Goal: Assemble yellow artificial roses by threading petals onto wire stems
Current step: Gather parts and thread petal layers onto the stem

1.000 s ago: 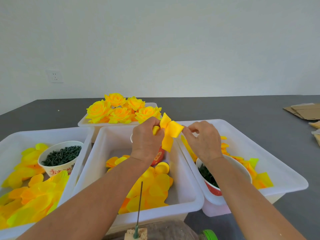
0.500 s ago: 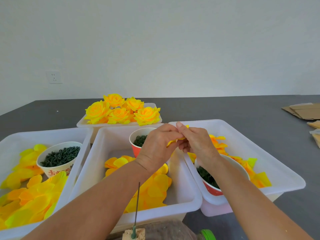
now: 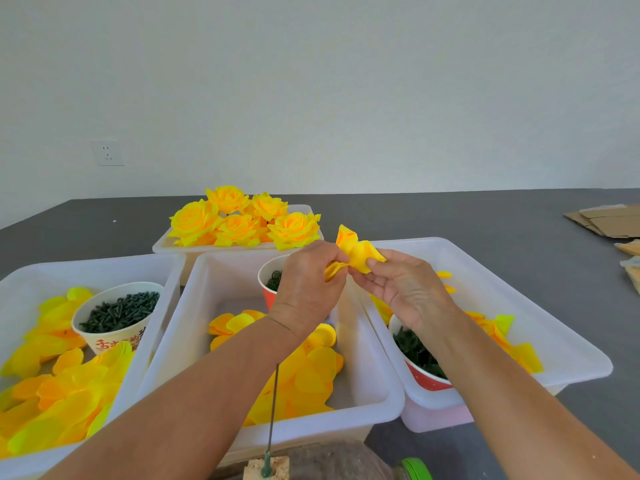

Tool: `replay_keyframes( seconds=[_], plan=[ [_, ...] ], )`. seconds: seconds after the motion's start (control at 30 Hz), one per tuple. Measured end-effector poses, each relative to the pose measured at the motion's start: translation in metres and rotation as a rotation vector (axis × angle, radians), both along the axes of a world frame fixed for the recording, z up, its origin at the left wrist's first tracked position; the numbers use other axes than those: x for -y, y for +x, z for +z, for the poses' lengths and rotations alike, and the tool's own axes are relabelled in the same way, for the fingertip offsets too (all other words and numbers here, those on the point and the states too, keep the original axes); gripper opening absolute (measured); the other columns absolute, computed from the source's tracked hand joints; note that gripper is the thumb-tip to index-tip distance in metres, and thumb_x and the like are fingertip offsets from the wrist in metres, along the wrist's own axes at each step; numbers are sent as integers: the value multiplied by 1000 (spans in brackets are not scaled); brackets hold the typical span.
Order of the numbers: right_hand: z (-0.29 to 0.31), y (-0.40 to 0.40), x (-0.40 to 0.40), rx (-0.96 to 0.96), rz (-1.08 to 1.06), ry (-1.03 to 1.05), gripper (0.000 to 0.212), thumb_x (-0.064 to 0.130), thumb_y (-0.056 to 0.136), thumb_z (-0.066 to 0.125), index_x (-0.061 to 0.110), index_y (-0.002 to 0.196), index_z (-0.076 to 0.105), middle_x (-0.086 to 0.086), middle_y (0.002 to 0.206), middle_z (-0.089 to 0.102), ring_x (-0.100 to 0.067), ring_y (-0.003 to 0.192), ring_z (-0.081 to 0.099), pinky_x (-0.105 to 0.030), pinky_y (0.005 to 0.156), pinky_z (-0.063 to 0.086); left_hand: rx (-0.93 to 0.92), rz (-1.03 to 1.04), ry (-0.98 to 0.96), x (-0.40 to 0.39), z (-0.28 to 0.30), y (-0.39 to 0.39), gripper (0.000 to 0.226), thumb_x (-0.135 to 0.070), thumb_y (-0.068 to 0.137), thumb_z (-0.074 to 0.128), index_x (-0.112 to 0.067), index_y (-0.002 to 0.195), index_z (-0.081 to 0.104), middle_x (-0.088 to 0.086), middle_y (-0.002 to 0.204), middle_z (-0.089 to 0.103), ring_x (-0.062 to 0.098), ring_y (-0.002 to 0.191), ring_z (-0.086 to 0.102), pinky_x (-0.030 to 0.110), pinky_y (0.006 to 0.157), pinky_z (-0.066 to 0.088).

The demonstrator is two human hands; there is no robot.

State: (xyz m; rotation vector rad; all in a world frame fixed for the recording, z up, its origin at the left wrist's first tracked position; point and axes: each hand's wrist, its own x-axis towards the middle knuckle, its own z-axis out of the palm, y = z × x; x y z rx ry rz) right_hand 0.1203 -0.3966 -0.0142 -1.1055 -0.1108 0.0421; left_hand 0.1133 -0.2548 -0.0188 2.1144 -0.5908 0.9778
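We see four white bins (image 3: 377, 403) on a grey counter (image 3: 485, 216), the far one holding five finished roses (image 3: 239, 220). Our left hand (image 3: 308, 289) and right hand (image 3: 405, 289) meet above the middle bin, both pinching one yellow petal piece (image 3: 356, 251). A white wall (image 3: 311, 81) stands behind.

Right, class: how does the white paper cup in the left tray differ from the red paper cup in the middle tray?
The white paper cup has red printed characters and stands in full view in the left tray; the red paper cup in the middle tray is plain where visible and partly hidden behind the left hand. Both hold small dark green pieces.
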Motion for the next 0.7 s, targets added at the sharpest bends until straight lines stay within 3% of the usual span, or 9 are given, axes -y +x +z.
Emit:
replay_keyframes(
  seconds=[0.1,0.17,0.27,0.33,0.47,0.53,0.6,0.7],
  plan=[
    [-2,-3,-4,181,-74,-286,20,-6,87,55,9,84,68,-4,70,73,-18,63,70,-22,58,55,-112,15,-39,-3,-3,0,27,-7,75,74,-4,100,64,8,101,60,10,64,56,2,61,37],
    [-2,-3,-6,205,-148,-366,11,-2,84,63,8,84,67,-2,62,71,-16,56,68,-21,53,53,-204,4,-78,-4,-4,1,34,-12,76,75,-9,106,60,0,101,60,0,59,53,1,57,37],
    [-4,-1,-4,175,-221,-403,8,3,77,72,5,78,65,-5,59,68,-18,53,66,-23,52,53,-318,-80,-144,-2,-5,0,37,-13,77,75,-14,109,59,-5,97,62,6,61,59,6,56,43],
    [-4,-1,-3,145,-214,-395,10,7,75,75,5,74,65,-7,61,68,-18,54,65,-23,53,53,-364,-119,-206,0,-5,-1,36,-13,76,76,-15,107,59,-6,94,64,14,64,62,18,59,50],
    [-1,-2,-4,128,8,-207,24,7,75,69,-4,96,68,-12,79,73,-19,72,70,-25,68,57,-419,-131,-382,-4,1,2,33,-5,75,74,-18,100,57,-3,92,65,18,72,63,30,67,53],
    [-2,-1,-5,146,49,-183,21,1,79,63,-3,100,67,-10,82,73,-18,76,70,-26,74,57,-440,-132,-447,-8,2,5,26,-3,78,72,-15,96,58,0,91,65,13,78,63,27,72,53],
    [-4,-1,-6,148,-17,-284,15,2,86,61,-1,98,68,-6,77,73,-14,72,69,-24,70,57,-448,-103,-437,-8,1,6,20,-7,80,71,-16,93,59,-4,87,64,2,75,60,19,71,50],
    [-7,-1,-8,180,-86,-451,12,8,90,59,11,85,69,-1,72,72,-10,68,68,-20,63,54,-432,-35,-402,-8,-2,8,15,-15,82,70,-18,95,66,-7,88,65,4,70,58,24,67,50]
  ],
)
